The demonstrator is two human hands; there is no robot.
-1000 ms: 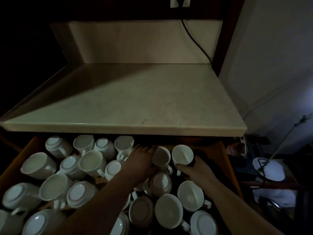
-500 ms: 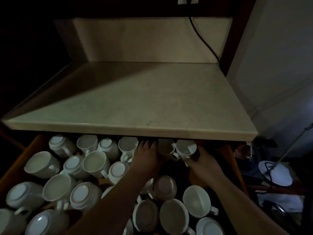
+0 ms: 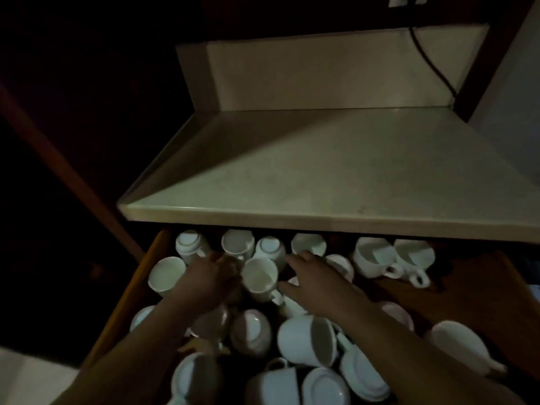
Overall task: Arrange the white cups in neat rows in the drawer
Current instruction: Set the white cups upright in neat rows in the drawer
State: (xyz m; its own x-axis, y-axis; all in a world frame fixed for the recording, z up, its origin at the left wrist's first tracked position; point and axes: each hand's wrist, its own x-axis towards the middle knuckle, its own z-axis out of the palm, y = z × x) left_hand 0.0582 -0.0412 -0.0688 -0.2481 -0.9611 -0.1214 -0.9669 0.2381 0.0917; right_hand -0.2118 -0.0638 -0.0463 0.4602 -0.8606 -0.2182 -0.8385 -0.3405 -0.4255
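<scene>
Head view, left hand point(image 3: 211, 277) curled beside upright cup point(image 3: 260, 278) (dim), right hand point(image 3: 317, 280) splayed

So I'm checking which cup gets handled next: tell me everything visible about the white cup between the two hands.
The white glazed handled cup lies tilted, open mouth facing the camera, empty inside. Its handle points lower right. It sits among other cups toward the back of the wooden drawer. The left hand touches its left side; the right hand is beside its right.
</scene>
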